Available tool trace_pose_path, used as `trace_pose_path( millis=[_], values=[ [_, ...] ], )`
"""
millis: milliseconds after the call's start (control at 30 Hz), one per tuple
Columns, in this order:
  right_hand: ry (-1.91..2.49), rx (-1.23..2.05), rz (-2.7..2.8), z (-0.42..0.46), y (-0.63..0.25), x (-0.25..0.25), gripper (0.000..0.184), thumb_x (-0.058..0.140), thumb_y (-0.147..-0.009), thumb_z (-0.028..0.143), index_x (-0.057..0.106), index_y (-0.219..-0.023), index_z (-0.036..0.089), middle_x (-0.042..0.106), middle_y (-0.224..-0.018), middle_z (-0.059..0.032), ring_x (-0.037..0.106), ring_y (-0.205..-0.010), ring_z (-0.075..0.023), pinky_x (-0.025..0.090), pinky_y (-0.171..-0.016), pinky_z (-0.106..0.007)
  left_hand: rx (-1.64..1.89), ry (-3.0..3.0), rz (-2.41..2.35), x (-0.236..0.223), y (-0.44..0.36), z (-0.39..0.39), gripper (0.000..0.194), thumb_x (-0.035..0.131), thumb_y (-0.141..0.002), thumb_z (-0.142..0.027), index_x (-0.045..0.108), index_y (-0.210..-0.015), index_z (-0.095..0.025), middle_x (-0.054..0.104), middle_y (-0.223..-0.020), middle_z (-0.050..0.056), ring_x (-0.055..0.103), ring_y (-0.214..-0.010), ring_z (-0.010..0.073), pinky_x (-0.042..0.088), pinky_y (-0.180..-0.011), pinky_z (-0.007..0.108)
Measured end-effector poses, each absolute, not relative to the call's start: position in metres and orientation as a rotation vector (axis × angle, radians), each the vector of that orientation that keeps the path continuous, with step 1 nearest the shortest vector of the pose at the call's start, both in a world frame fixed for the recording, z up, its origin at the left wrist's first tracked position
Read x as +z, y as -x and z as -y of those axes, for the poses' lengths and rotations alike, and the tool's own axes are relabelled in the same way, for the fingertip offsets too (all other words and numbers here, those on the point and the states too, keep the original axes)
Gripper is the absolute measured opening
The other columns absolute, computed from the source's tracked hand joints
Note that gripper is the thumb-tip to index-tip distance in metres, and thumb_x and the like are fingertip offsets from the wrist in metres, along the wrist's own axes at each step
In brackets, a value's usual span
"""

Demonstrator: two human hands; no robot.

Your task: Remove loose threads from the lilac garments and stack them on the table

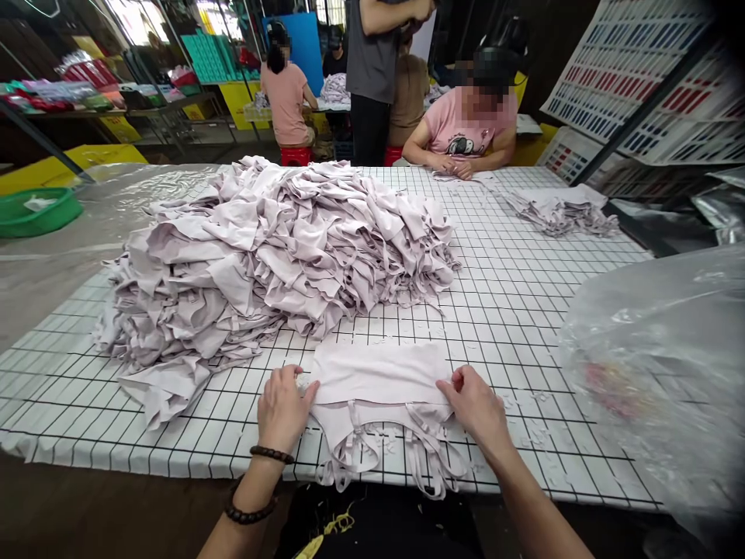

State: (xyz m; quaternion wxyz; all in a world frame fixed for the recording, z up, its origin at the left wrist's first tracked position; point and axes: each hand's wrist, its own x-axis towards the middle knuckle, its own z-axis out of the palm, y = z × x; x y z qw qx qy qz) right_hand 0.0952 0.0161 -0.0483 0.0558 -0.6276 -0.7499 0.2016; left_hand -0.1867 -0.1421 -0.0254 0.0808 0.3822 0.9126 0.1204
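Observation:
A pale pinkish-grey strappy top (381, 373) lies flat near the table's front edge, its wide band away from me and its thin straps trailing toward me. At its left edge, my left hand (285, 411) is closed, with the thumb on the fabric and the fingers curled. My right hand (474, 404) pinches the opposite edge between thumb and fingers. Some fingertips of both hands are hidden. Just beyond the top rises a large heap of similar garments (279, 241), one of them spilling toward the front left.
A white table covering with black grid lines (512, 310) bears small scraps. At right are a clear plastic bag (663, 357) and a smaller garment stack (564, 206). A green basin (40, 211) stands at left. Across the table, a person in pink (471, 124) handles fabric.

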Motion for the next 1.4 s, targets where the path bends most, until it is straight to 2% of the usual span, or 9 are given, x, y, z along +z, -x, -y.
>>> trace_pose_path(
  millis=[133,233,400,667,967,1067,1200,1300,1400],
  values=[
    [1.367,0.251,2.471,0.005,-0.067,-0.052,0.028,0.034,-0.093,0.022,0.058,-0.107,0.016,0.059,-0.117,-0.0160,0.054,-0.110,-0.0268,0.042,-0.087,-0.042,0.548,-1.686,-2.574,-0.033,0.163,0.120,0.033,0.036,-0.094,-0.030,0.054,-0.119,-0.018,0.053,-0.130,0.011,0.047,-0.122,0.0250,0.038,-0.101,0.042],
    [0.913,0.269,2.696,0.014,-0.045,-0.067,0.039,0.030,-0.096,0.023,0.049,-0.130,0.015,0.047,-0.139,-0.0123,0.039,-0.131,-0.0246,0.033,-0.104,-0.044,0.466,-1.914,-2.329,-0.055,0.154,0.105,0.043,0.032,-0.096,-0.036,0.044,-0.134,-0.018,0.039,-0.145,0.011,0.033,-0.135,0.0263,0.030,-0.109,0.047],
    [1.082,0.216,2.715,-0.006,-0.044,-0.084,0.048,0.031,-0.097,0.035,0.041,-0.138,0.014,0.040,-0.145,-0.0110,0.030,-0.136,-0.0271,0.025,-0.108,-0.048,0.432,-1.865,-2.340,-0.081,0.158,0.100,0.059,0.035,-0.095,-0.044,0.025,-0.145,-0.015,0.017,-0.154,0.017,0.016,-0.141,0.0331,0.024,-0.110,0.054],
    [1.313,0.215,2.567,-0.044,-0.061,-0.066,0.028,0.045,-0.090,0.026,0.058,-0.114,0.021,0.061,-0.116,-0.0086,0.051,-0.107,-0.0251,0.036,-0.088,-0.042,0.557,-1.790,-2.430,-0.065,0.190,0.096,0.031,0.039,-0.094,-0.027,0.057,-0.117,-0.018,0.050,-0.127,0.013,0.044,-0.121,0.0272,0.035,-0.104,0.047],
    [1.737,0.602,2.282,-0.057,-0.061,-0.062,0.022,0.054,-0.081,0.042,0.063,-0.083,0.023,0.063,-0.090,-0.0030,0.053,-0.091,-0.0227,0.033,-0.075,-0.037,0.502,-1.509,-2.740,-0.057,0.214,0.102,0.024,0.054,-0.086,-0.039,0.061,-0.102,-0.022,0.057,-0.100,0.008,0.054,-0.092,0.0249,0.044,-0.079,0.035],
    [1.686,0.416,2.358,-0.053,-0.057,-0.058,0.020,0.052,-0.082,0.037,0.063,-0.076,0.021,0.064,-0.087,-0.0048,0.051,-0.091,-0.0236,0.030,-0.075,-0.037,0.538,-1.468,-2.717,-0.059,0.213,0.101,0.021,0.054,-0.086,-0.039,0.062,-0.094,-0.022,0.060,-0.092,0.006,0.056,-0.090,0.0231,0.043,-0.077,0.032],
    [1.600,0.046,2.423,-0.048,-0.058,-0.053,0.022,0.047,-0.085,0.026,0.064,-0.075,0.018,0.065,-0.086,-0.0086,0.051,-0.090,-0.0250,0.028,-0.075,-0.039,0.551,-1.439,-2.728,-0.061,0.211,0.099,0.016,0.053,-0.085,-0.035,0.063,-0.084,-0.022,0.062,-0.085,0.003,0.056,-0.087,0.0214,0.040,-0.075,0.031],
    [1.651,0.020,2.373,-0.049,-0.061,-0.054,0.019,0.047,-0.085,0.023,0.064,-0.077,0.017,0.064,-0.085,-0.0083,0.052,-0.086,-0.0243,0.029,-0.073,-0.038,0.565,-1.437,-2.756,-0.062,0.209,0.098,0.016,0.051,-0.086,-0.033,0.062,-0.083,-0.022,0.063,-0.085,0.003,0.056,-0.086,0.0209,0.039,-0.074,0.030],
    [1.509,0.155,2.411,-0.052,-0.063,-0.058,0.024,0.047,-0.082,0.015,0.061,-0.101,0.018,0.062,-0.093,-0.0074,0.053,-0.086,-0.0211,0.032,-0.072,-0.034,0.565,-1.425,-2.781,-0.062,0.207,0.096,0.016,0.050,-0.086,-0.033,0.061,-0.082,-0.022,0.063,-0.085,0.004,0.056,-0.086,0.0210,0.039,-0.073,0.030]
  ],
)
